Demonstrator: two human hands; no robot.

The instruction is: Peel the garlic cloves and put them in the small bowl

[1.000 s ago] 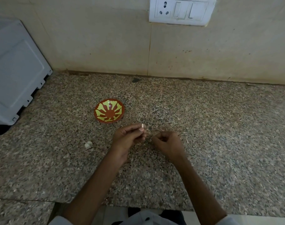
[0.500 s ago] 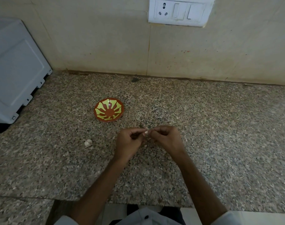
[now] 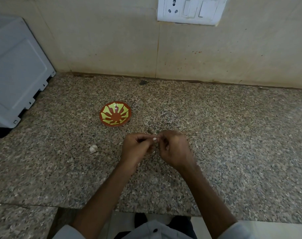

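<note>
Garlic clove (image 3: 154,139) shows in the head view as a small pale speck just right of the frame's centre, pinched over the speckled granite counter (image 3: 233,135) where the fingertips of both hands meet. A second ago the hands were apart: the left hand (image 3: 136,149) held the clove up alone while the right hand (image 3: 174,150) hung curled beside it. Half a second ago they came together, and now both are closed on the clove, the left gripping it with curled fingers and the right, slightly blurred, pinching at its end. I judge that peeling is under way on this clove and not finished. Only its whitish tip is visible, too small to tell how much skin is left. The small bowl (image 3: 115,116), red-brown with a yellow-green pattern, stands up and left of the hands, well apart from them, with nothing in it, so no clove has been delivered yet. Another pale garlic piece (image 3: 93,148) lies on the counter left of the left hand, below the bowl, and looks untouched.
</note>
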